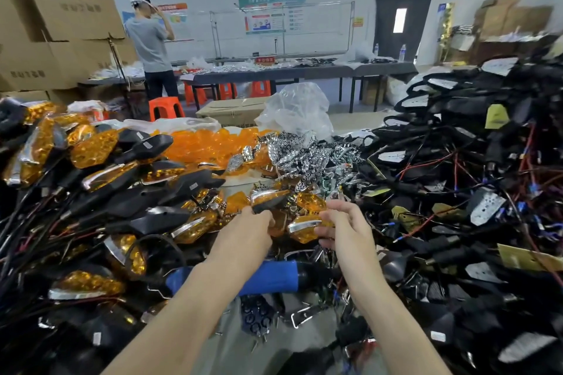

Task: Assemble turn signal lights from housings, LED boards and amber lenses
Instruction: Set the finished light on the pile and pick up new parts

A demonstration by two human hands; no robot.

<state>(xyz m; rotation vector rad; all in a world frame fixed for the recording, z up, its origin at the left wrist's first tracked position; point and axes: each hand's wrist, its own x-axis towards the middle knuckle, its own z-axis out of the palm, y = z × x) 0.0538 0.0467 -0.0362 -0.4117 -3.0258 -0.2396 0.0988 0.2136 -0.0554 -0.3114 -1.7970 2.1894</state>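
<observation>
Grips a black housing (268, 206) in the left hand (248, 230), fingers curled round it, just beyond the blue-handled tool (268, 278). Pinches an amber lens (304, 230) with a chrome strip in the right hand (342, 230), just beside that housing and not yet seated on it. Cannot tell whether an LED board sits inside. Reads as mid-cycle: one unit in hand, lens fit pending.

Puts the work done at the finished lights (100, 173) heaped left of the tool: well over a dozen in view, too tangled for an exact count. Puts the work left at far more. Finds loose lenses (201, 144) beyond the tool, dozens; silver LED boards (307, 155) beyond it and slightly right, dozens again; spare housings (457, 179) with red and black wires right of it, too dense to number.

Counts for certain one housing and one lens in hand, and one tool. Farther beyond the tool, counts one clear plastic bag (298, 109), four orange stools (166, 108), and one person (150, 36) standing at a long table (320, 70).
</observation>
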